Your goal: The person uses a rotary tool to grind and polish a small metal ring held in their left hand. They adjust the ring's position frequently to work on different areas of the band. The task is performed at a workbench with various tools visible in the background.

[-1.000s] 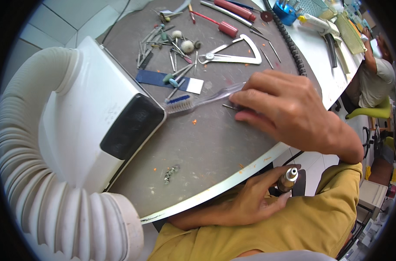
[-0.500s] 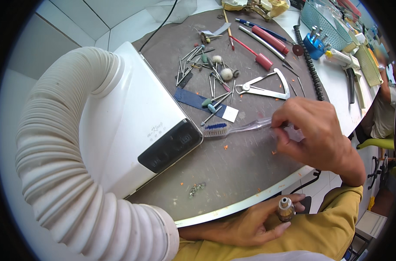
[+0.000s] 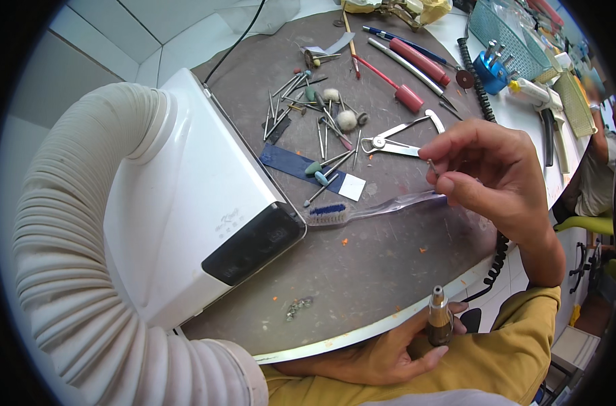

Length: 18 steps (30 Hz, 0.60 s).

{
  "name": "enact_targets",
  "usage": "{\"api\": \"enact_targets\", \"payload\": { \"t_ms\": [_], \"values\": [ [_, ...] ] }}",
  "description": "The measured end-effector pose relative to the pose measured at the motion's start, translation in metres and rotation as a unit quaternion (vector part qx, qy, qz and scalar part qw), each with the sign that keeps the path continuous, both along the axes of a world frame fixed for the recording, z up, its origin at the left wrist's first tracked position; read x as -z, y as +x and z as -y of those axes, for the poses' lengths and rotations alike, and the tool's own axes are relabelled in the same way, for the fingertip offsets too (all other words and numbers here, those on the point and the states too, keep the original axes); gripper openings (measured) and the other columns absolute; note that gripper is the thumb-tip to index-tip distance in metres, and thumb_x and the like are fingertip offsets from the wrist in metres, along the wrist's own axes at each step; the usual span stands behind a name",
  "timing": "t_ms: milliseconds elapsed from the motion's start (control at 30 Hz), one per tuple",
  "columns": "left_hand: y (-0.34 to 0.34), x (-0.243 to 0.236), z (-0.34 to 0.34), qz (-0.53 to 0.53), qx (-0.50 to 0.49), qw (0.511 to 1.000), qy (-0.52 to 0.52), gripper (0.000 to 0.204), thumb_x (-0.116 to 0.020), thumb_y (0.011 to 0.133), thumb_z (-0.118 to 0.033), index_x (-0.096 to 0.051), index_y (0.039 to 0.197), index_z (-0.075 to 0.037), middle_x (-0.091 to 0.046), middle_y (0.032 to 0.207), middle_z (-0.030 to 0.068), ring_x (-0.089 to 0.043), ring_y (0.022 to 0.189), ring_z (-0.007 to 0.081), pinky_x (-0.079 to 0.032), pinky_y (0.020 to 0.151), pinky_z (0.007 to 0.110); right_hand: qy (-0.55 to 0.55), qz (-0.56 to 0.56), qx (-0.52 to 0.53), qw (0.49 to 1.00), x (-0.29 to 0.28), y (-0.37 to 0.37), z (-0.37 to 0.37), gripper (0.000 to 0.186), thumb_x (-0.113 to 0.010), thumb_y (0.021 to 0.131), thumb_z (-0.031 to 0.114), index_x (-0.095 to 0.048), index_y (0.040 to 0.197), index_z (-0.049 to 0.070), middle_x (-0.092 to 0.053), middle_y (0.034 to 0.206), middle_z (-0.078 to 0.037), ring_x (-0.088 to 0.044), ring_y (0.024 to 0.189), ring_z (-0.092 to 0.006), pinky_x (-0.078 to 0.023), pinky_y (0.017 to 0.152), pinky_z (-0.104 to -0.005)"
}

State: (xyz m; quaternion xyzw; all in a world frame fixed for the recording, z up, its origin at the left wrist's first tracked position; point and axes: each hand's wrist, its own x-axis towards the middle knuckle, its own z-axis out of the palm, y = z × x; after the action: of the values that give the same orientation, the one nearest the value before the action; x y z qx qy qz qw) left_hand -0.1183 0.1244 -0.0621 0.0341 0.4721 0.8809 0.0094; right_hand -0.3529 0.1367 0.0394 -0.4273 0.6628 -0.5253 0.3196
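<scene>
One of the hands [image 3: 494,169] overlaps a caliper [image 3: 397,147] — perhaps the toothbrush [image 3: 389,204] too.

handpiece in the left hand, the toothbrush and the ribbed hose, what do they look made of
Handpiece: polished metal, going by its bright highlights; which metal is unclear.
Toothbrush: clear, glossy plastic handle, it seems, as the grey-brown tabletop shows through.
Ribbed hose: dull off-white, probably flexible plastic, judging by its accordion folds and bend.

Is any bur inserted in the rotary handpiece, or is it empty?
Empty: no shank protrudes from the rotary handpiece that the left hand holds.
</scene>
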Motion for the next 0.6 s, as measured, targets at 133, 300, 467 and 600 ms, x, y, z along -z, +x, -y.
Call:
{"api": "enact_targets", "payload": {
  "t_ms": [133,300,467,600],
  "values": [
    [0.004,-0.007,0.0,0.04,0.015,0.999,0.02,0.066,-0.06,0.098,-0.01,-0.028,0.153,0.008,-0.062,0.127,0.0168,-0.058,0.12,0.0206,-0.041,0.109,0.037,-0.026,0.105,-0.028,0.994,-0.011,0.011,-0.005,0.028,-0.078,0.088,0.002,-0.067,0.113,-0.007,-0.067,0.095,-0.009,-0.069,0.083,-0.0128,-0.056,0.072,-0.0228],
    [0.004,-0.011,0.002,0.057,0.02,0.998,0.024,0.068,-0.06,0.097,-0.009,-0.027,0.155,0.006,-0.062,0.123,0.0134,-0.058,0.117,0.0187,-0.042,0.107,0.036,-0.025,0.153,-0.05,0.987,-0.009,0.028,-0.013,0.03,-0.079,0.086,-0.002,-0.066,0.113,-0.007,-0.067,0.097,-0.012,-0.071,0.084,-0.015,-0.058,0.073,-0.0239],
    [0.001,-0.011,0.001,0.032,-0.002,0.999,-0.007,0.068,-0.061,0.097,-0.007,-0.028,0.155,0.007,-0.062,0.122,0.0126,-0.058,0.117,0.0187,-0.042,0.108,0.036,-0.029,-0.137,-0.093,0.986,-0.013,0.018,-0.011,0.027,-0.079,0.085,0.001,-0.071,0.111,-0.002,-0.07,0.097,-0.011,-0.071,0.08,-0.0148,-0.056,0.067,-0.0251],
    [0.001,-0.008,-0.003,0.029,-0.01,0.999,0.015,0.068,-0.061,0.097,-0.007,-0.028,0.154,0.008,-0.062,0.123,0.0131,-0.059,0.119,0.019,-0.042,0.109,0.037,-0.009,-0.434,-0.06,0.899,-0.014,0.009,0.013,0.026,-0.078,0.082,0.001,-0.074,0.108,0.003,-0.07,0.095,-0.011,-0.07,0.074,-0.0187,-0.053,0.062,-0.0295]
  ]
}}
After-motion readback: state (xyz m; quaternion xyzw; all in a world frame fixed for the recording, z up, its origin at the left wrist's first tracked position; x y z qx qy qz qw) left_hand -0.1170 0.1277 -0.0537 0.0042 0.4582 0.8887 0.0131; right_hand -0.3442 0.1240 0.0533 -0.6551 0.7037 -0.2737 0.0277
